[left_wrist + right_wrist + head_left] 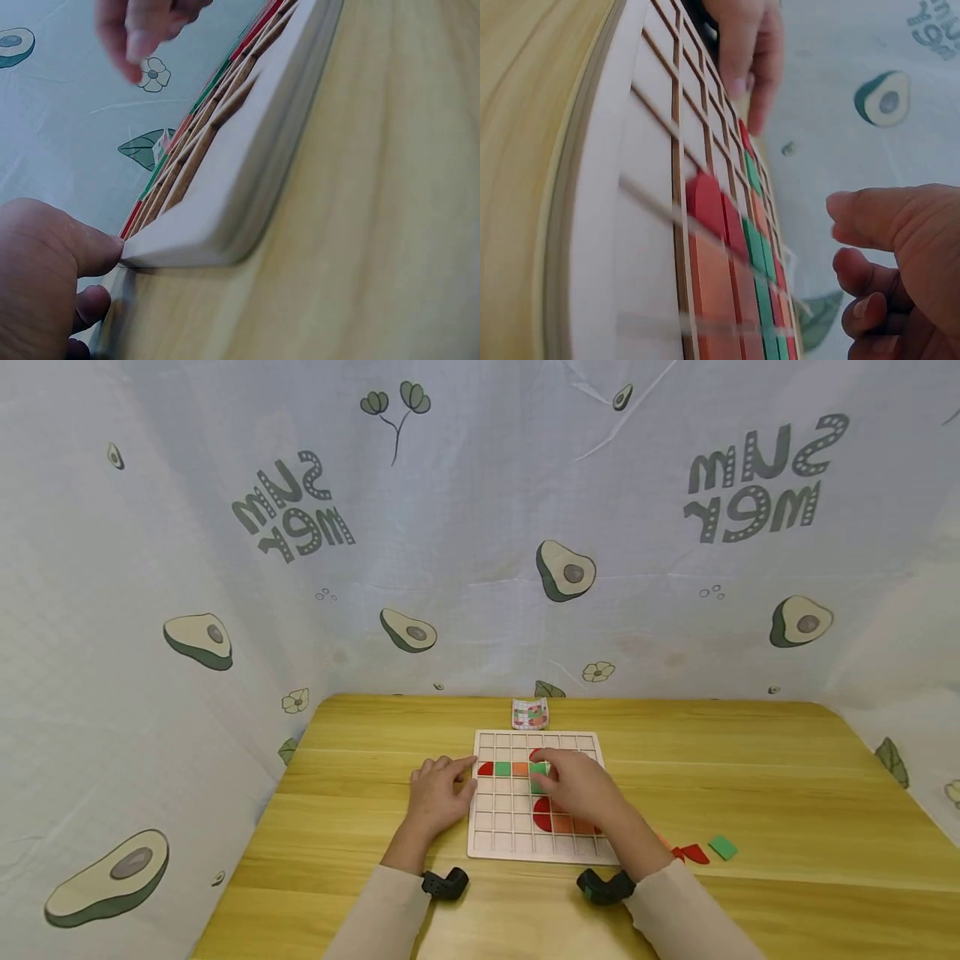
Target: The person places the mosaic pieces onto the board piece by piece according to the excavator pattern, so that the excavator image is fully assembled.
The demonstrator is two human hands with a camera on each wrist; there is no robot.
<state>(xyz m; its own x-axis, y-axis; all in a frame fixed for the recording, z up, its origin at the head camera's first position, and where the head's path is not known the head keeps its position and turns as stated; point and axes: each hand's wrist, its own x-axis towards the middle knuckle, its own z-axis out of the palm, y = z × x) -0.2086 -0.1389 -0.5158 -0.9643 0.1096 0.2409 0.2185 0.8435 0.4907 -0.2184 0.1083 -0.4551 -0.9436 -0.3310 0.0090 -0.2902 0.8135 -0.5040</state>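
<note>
A pale wooden grid board [492,842] lies on the table, with red, green and orange tiles in some of its cells. My left hand [438,795] is at the board's left edge, thumb and index finger extended. In the left wrist view its thumb [94,251] touches the board's rim. Over the right half of the board hovers my right hand [583,787], thumb and index finger apart around a green tile [537,783]. No piece shows between those fingers in the right wrist view, where the hand [922,255] is raised off the board. It partly hides the tiles beneath.
Loose pieces lie right of the board, among them a green square [723,847] and a red piece [696,854]. Behind the board stands a small patterned card [530,713]. A printed curtain [480,527] hangs behind the wooden table [360,727].
</note>
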